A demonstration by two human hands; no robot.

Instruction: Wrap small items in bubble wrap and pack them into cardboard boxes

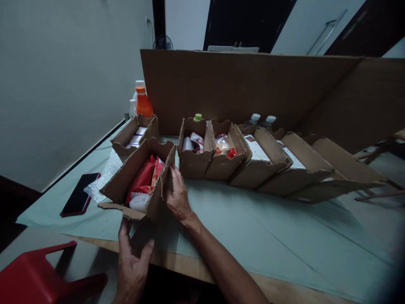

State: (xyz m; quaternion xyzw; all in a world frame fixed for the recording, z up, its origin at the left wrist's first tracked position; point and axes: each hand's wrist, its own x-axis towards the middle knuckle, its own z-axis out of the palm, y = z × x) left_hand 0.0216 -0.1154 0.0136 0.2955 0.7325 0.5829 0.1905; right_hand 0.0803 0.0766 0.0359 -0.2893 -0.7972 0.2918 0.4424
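An open-topped cardboard box (117, 182) stands at the left of the table, angled towards me. Inside it lie red packets (144, 177) and a clear plastic item (139, 202). My right hand (181, 200) grips the box's right side, its fingers along the outer wall. Below the front edge is my left hand (133, 261), thumb and fingers apart; its fingertips reach up to the front flap and are partly hidden by it. Bubble wrap (106, 177) lies beside the box, partly over a dark phone (80, 194).
Several cardboard boxes (194, 164) with goods inside line the table (228, 219), before a tall cardboard panel (221, 84). A smaller box (123, 147) and an orange bottle (144, 103) stand at the back left. A red stool (31, 274) is at lower left.
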